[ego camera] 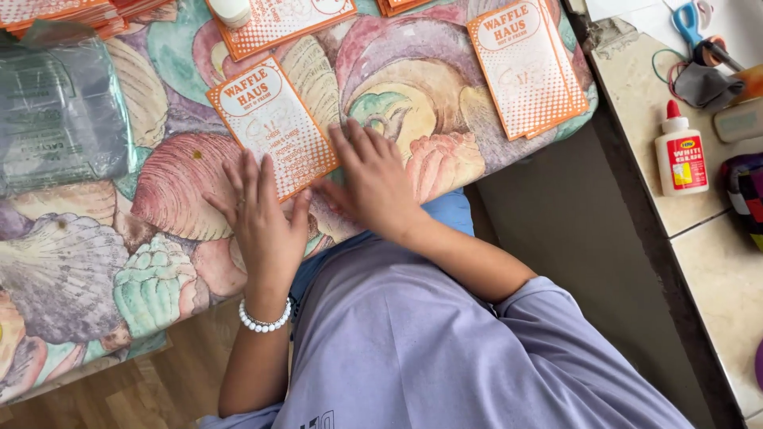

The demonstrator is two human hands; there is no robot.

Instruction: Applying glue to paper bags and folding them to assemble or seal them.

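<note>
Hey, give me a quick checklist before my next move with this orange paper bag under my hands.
1. Left hand flat on the lower corner of the paper bag: ok.
2. Right hand pressing the bag's lower right edge: ok.
3. Bag lying flat on the shell-patterned cloth: ok, no lifted corner shows.
4. Fold or seam under the palms closed: cannot tell, the hands cover it.
5. Glue bottle upright with its red cap on, on the counter to the right, apart from the bag: ok.
6. Finished stack at the table's right corner, clear of both hands: ok.
</note>
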